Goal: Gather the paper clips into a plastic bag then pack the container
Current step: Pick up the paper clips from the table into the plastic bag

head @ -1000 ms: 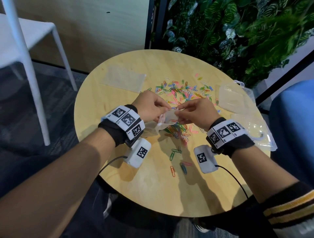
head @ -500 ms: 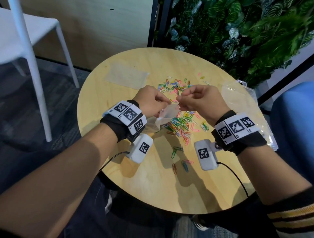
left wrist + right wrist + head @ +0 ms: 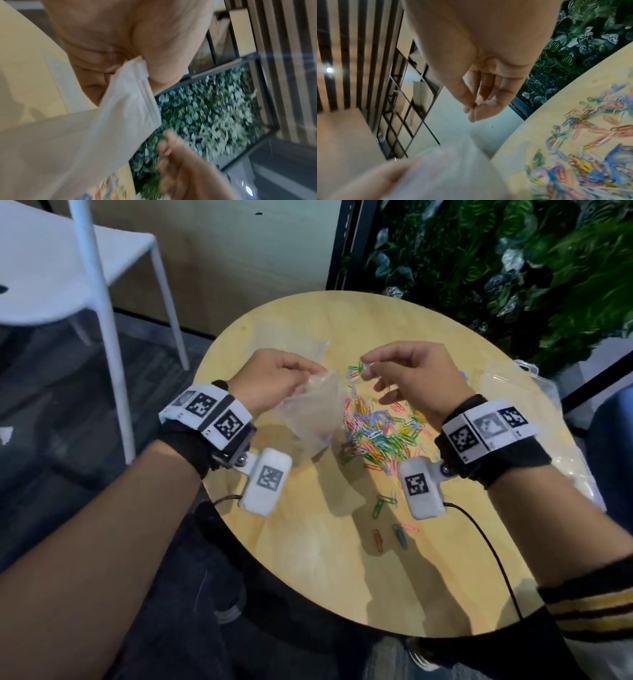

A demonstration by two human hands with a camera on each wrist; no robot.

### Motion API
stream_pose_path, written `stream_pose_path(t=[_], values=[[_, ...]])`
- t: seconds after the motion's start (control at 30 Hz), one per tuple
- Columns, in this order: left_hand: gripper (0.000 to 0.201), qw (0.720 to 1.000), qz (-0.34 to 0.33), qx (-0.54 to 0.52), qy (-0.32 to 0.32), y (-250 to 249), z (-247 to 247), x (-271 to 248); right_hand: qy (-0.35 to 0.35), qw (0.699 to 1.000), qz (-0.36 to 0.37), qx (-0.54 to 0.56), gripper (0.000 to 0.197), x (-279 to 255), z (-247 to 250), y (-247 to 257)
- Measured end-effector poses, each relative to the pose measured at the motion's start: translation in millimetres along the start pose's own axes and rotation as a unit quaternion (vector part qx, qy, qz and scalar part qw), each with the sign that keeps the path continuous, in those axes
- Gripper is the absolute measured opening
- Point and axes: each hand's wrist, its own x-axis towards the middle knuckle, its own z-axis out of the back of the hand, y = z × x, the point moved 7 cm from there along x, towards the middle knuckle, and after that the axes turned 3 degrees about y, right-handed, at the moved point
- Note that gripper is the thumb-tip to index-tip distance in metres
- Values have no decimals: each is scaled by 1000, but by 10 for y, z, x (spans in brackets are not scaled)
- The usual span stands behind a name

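The left hand (image 3: 274, 378) pinches the zip edge of a clear plastic bag (image 3: 313, 412), thumb and fingers clamped on one corner so the pouch hangs crumpled above the round wooden table (image 3: 308, 559); the right hand (image 3: 414, 378) hovers just beside it at about 3 o'clock, thumb and forefinger tips pressed together, and whether a clip sits between them I cannot tell. The coloured paper clips (image 3: 380, 433) lie heaped on the tabletop below and between the two hands, with a few strays (image 3: 383, 505) nearer the person at 6 o'clock. The risk, as I judge it, is that the bag's mouth, held from one corner only, sags closed, so clips dropped at it slide off the film and scatter; strays near the rim could also be swept to the floor by the dangling wrist cameras. A second flat bag (image 3: 291, 340) lies at 11 o'clock, the clear container (image 3: 507, 378) and more plastic at 3 o'clock, a white chair (image 3: 96, 268) and foliage wall (image 3: 513, 261) beyond, none of them blocking the pile
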Motion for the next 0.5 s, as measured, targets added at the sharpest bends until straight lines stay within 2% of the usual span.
stream_pose_path(t=[0.07, 0.13, 0.2, 0.27, 0.33, 0.43, 0.5], values=[[29, 997, -2, -69, -35, 16, 314, -79, 45, 988, 2, -150, 21, 95, -210, -132], [27, 991, -4, -113, -76, 42, 605, -122, 137, 936, 16, -325, 26, 104, -546, -273], [24, 985, -14, -127, -115, 58, 798, -124, 213, 879, 26, -426, 38, 28, -894, -384], [22, 982, -28, -97, -157, 49, 867, -104, 261, 824, 71, -498, 49, -57, -1220, -461], [21, 980, -44, -29, -191, 15, 827, -89, 274, 777, 116, -555, 61, -74, -1433, -567], [18, 977, -58, 68, -196, -14, 655, -62, 267, 757, 107, -586, 68, 81, -1417, -745], [14, 980, -46, 92, -172, 19, 532, -31, 276, 740, 60, -611, 67, 228, -1270, -895]])
